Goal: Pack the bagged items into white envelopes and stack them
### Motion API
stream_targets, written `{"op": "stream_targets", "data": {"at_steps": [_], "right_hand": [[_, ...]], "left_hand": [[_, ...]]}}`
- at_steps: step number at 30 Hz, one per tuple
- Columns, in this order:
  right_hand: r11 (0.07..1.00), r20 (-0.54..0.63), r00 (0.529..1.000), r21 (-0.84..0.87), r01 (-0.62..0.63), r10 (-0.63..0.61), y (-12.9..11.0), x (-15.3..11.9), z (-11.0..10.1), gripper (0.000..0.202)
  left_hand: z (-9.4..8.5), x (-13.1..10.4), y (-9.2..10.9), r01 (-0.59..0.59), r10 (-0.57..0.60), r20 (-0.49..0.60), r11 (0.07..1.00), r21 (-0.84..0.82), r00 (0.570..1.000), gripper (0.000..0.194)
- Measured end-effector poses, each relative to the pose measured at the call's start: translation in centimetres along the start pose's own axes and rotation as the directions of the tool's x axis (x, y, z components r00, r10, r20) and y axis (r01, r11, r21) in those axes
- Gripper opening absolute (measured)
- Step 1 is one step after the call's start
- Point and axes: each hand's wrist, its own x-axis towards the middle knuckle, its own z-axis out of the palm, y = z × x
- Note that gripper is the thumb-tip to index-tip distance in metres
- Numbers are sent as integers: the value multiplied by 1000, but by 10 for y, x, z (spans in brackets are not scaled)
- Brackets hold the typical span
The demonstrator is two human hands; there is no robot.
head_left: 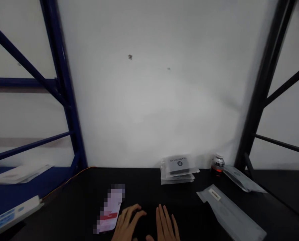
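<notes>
My left hand (128, 223) and my right hand (166, 225) rest side by side at the bottom of the view, on or just above a black table (84, 201). Both have their fingers spread and hold nothing. Whether something dark lies under them I cannot tell. A blurred white sheet with a red strip (111, 209) lies just left of my left hand. A long grey plastic pouch with a small label (228, 211) lies to the right of my right hand.
A stack of clear plastic packages (178, 169) sits against the white wall at the back. A small bottle with a white cap (217, 164) stands right of it, beside another grey pouch (242, 179). Blue rack posts (64, 90) stand left, black posts (262, 90) right.
</notes>
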Motion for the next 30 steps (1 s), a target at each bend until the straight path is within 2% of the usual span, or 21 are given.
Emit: {"op": "stream_targets", "data": {"at_steps": [6, 10, 13, 19, 22, 24, 26, 28, 30], "right_hand": [[998, 56, 997, -23, 56, -55, 8, -8, 3, 91], [997, 47, 997, -33, 66, -65, 9, -8, 5, 88], [996, 81, 994, -31, 79, -76, 9, -8, 3, 88], [996, 124, 989, 19, 82, -84, 8, -8, -8, 96], [995, 125, 988, 51, 87, -92, 9, -10, -5, 100], [993, 101, 989, 61, 100, -106, 10, -14, 5, 100], [993, 54, 993, 60, 103, -106, 12, -21, 19, 92], [996, 8, 997, 50, 78, -79, 13, -28, 33, 67], [998, 3, 998, 29, 58, -58, 14, -34, 43, 43]], "left_hand": [[2, -2, -5, -6, 12, -95, 998, 57, 995, 75], [0, -1, -7, 37, -25, -135, 995, 90, 991, 58], [-2, -1, -7, 69, -53, -169, 993, 94, 984, 46], [-7, -2, -2, 176, -186, -177, 982, -76, 966, 38], [-11, 1, 1, 126, -154, -191, 981, -150, 969, 39], [-12, 4, 7, 95, -135, -217, 978, -187, 967, 38], [-6, 10, 18, 81, -135, -249, 973, -215, 959, 39], [5, 17, 33, 52, -114, -262, 971, -234, 958, 40], [19, 24, 49, 5, -63, -226, 968, -251, 972, 40]]}}
